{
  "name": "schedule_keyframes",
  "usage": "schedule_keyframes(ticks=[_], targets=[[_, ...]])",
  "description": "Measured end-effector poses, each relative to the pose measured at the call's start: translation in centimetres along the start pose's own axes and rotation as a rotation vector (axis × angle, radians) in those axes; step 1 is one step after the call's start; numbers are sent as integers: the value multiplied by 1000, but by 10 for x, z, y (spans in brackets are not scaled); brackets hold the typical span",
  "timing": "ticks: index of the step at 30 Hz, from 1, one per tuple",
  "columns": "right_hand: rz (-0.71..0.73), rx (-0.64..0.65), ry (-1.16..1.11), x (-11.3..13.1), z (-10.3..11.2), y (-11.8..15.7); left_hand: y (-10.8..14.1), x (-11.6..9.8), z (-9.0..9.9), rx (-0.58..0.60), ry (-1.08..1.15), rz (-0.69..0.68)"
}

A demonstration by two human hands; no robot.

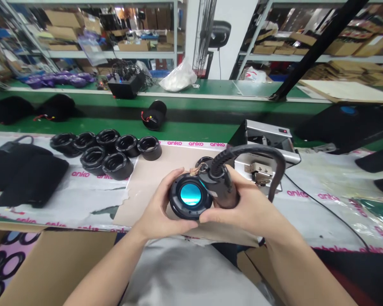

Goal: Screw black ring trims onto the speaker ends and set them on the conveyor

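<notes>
Near the middle of the view, a round black part (191, 196) with a shiny blue centre faces upward. My left hand (161, 208) is wrapped round its left side, the thumb along its lower edge. A dark handheld tool (225, 189) with a thick curved cable sits in my right hand (244, 202), its end close against the round part's upper right. My right thumb reaches the part's lower right edge. Just behind the tool, another black ring (204, 161) is partly hidden. Several black rings (115, 165) stand to the left on the covered bench.
Behind my right hand stands a metal machine (263, 144). A black cylinder with wires (155, 114) lies on the green surface (191, 127). Black fabric (28, 172) is at the left. At the lower left, a cardboard box (67, 263) adjoins more rings (11, 263).
</notes>
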State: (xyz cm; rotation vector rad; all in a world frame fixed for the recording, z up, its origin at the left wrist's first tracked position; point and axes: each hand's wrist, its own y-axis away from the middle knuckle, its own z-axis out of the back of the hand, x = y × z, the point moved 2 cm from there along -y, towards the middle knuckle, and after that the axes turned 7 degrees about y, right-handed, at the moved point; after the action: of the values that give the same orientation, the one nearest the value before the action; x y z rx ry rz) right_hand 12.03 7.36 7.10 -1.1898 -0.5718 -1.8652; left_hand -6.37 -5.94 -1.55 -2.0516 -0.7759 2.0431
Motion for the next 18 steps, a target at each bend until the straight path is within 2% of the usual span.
schedule_keyframes(ticks=[5,8,13,18], targets=[[17,-29,0,2,-1,4,-9,-2,2,60,56,27],[-28,-11,91,1,-1,5,-13,-4,2,66,60,10],[-54,15,152,2,-2,2,-9,0,5,64,-5,-6],[-76,68,228,15,1,-5,-5,5,11,85,-53,8]])
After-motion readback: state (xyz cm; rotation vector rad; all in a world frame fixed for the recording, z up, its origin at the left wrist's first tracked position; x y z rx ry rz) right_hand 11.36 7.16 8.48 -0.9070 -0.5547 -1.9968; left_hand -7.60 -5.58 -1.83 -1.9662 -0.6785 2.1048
